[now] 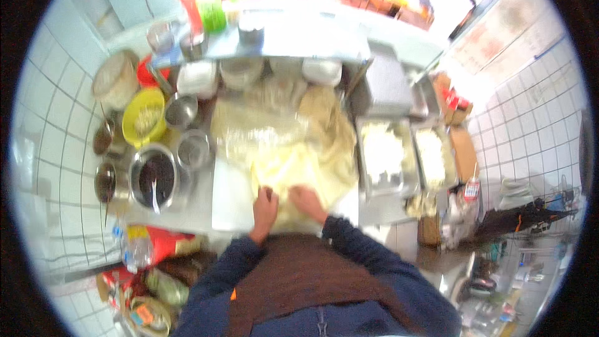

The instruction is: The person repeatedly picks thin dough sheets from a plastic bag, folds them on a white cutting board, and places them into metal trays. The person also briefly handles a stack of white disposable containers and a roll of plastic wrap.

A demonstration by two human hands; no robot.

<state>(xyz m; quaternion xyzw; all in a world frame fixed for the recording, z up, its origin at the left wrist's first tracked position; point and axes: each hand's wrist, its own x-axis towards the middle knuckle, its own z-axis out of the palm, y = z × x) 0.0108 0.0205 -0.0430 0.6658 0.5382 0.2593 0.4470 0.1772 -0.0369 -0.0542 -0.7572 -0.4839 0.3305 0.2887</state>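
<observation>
A pale yellow, thin, soft-looking sheet [293, 165] lies rumpled over a white board [229, 203] in front of me; blur hides what it is made of. My left hand [266, 205] is closed on its near edge. Just to the right, my right hand [306, 200] is also closed at that edge, its fingers partly smeared. Behind the sheet spreads clear, shiny plastic wrap [259, 128]. A tan cloth-like piece [331, 118] lies bunched at the far right of the board.
Left of the board stand a pot of dark liquid [156, 178] with a spoon, a yellow basin [142, 118] and metal bowls [181, 110]. On the right are two metal trays [388, 188] of whitish food. A shelf [274, 48] crosses the back, with white containers [197, 79] beneath.
</observation>
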